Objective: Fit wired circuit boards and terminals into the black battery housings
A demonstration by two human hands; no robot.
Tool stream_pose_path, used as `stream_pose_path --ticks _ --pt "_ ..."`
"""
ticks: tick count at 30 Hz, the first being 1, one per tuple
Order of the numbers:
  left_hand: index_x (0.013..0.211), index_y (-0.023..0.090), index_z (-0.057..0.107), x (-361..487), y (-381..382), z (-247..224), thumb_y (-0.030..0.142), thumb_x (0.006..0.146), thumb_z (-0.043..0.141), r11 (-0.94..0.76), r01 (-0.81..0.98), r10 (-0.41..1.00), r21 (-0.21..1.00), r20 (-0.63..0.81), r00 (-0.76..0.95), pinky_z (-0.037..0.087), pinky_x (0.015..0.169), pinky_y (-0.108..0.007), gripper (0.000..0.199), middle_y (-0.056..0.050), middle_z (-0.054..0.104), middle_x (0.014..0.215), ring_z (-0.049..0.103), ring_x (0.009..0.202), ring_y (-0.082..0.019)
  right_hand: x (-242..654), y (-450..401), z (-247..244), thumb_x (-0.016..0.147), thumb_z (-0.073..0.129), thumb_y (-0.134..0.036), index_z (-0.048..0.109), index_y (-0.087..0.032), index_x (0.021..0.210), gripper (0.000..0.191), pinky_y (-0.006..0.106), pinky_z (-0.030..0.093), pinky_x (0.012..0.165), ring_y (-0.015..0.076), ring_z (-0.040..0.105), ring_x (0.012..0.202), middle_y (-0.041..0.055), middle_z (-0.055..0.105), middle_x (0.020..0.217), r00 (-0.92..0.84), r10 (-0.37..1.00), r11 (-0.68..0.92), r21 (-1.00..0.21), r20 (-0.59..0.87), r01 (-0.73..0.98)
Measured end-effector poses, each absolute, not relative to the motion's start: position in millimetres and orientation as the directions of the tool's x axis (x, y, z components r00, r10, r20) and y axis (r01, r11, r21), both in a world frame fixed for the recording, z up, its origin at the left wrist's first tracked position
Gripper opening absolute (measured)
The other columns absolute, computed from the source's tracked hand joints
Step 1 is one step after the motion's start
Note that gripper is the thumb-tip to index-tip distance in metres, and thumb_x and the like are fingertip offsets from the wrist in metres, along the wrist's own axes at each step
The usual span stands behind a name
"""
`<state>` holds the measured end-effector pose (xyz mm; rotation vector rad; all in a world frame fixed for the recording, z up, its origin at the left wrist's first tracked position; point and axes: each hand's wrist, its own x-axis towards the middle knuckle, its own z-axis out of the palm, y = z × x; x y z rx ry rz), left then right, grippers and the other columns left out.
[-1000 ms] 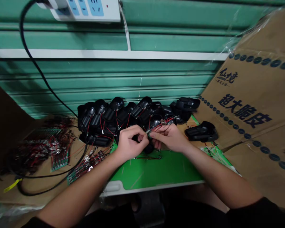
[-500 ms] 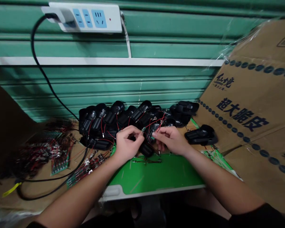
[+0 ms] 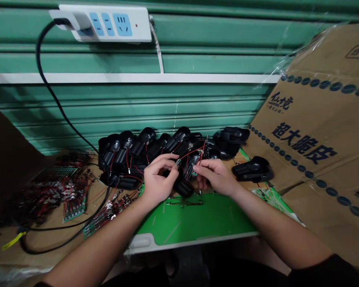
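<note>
My left hand [image 3: 160, 177] pinches a small circuit board [image 3: 178, 162] between thumb and forefinger. Opposite it, my right hand [image 3: 213, 173] pinches another small green circuit board [image 3: 194, 173] with red wires [image 3: 201, 156] rising from it. A red wire stretches across the gap between the two hands. Below and between them lies a black plastic housing [image 3: 184, 187], partly hidden by my left hand. Several more black housings [image 3: 146, 137] with red wires are heaped just beyond my hands. A few thin wired pieces [image 3: 185, 203] rest on the green board [image 3: 197, 223] in front of me.
Bundles of wired circuit boards [image 3: 74, 199] are piled at the left, crossed by a black cable [image 3: 58, 107]. That cable runs to a white power strip [image 3: 107, 24] on the green wall. A cardboard box [image 3: 311, 131] stands at the right, near one separate black housing [image 3: 253, 169].
My left hand has shifted slightly left with its circuit board, widening the gap between the hands. My right hand stays nearly in place. The whole view has moved a little.
</note>
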<state>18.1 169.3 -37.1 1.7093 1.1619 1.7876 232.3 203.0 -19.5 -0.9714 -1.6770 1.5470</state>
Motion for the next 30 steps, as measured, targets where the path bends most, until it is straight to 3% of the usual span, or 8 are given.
stream_pose_path --ticks 12,18,23,30 --pt "0.074 0.011 0.071 22 171 -30 0.024 0.085 0.077 -0.483 0.017 0.833 0.876 0.465 -0.300 0.062 0.063 -0.019 0.017 -0.012 0.082 0.107 0.075 0.065 -0.010 236 204 -21 0.089 0.067 -0.063 0.066 -0.011 0.088 0.052 0.021 0.046 0.050 0.0116 0.060 0.052 0.0039 0.062 0.067 -0.507 0.862 0.089 -0.986 0.005 0.141" --pt "0.071 0.012 0.070 22 171 -26 0.023 0.081 0.076 -0.434 -0.036 0.870 0.900 0.408 -0.278 0.060 0.058 -0.020 0.016 -0.010 0.081 0.096 0.072 0.060 -0.010 240 198 -17 0.101 0.054 -0.048 0.059 -0.013 0.078 0.042 0.020 0.044 0.057 0.0100 0.058 0.060 0.0026 0.060 0.067 -0.607 0.784 0.308 -0.931 0.131 0.196" --pt "0.071 0.011 0.071 24 168 -26 0.027 0.081 0.078 -0.398 -0.053 0.901 0.916 0.380 -0.210 0.059 0.058 -0.021 0.020 -0.013 0.082 0.100 0.071 0.061 -0.010 241 199 -17 0.106 0.049 -0.041 0.054 -0.012 0.074 0.044 0.019 0.037 0.063 0.0059 0.050 0.061 -0.0002 0.055 0.063 -0.664 0.710 0.490 -0.842 0.236 0.225" --pt "0.074 0.012 0.070 17 173 -26 0.028 0.082 0.078 -0.420 -0.071 0.872 0.905 0.380 -0.308 0.056 0.055 -0.022 0.020 -0.011 0.080 0.105 0.069 0.059 -0.010 246 207 -16 0.096 0.054 -0.025 0.047 -0.011 0.066 0.033 0.023 0.028 0.067 0.0051 0.041 0.064 -0.0004 0.044 0.064 -0.745 0.586 0.648 -0.736 0.319 0.194"
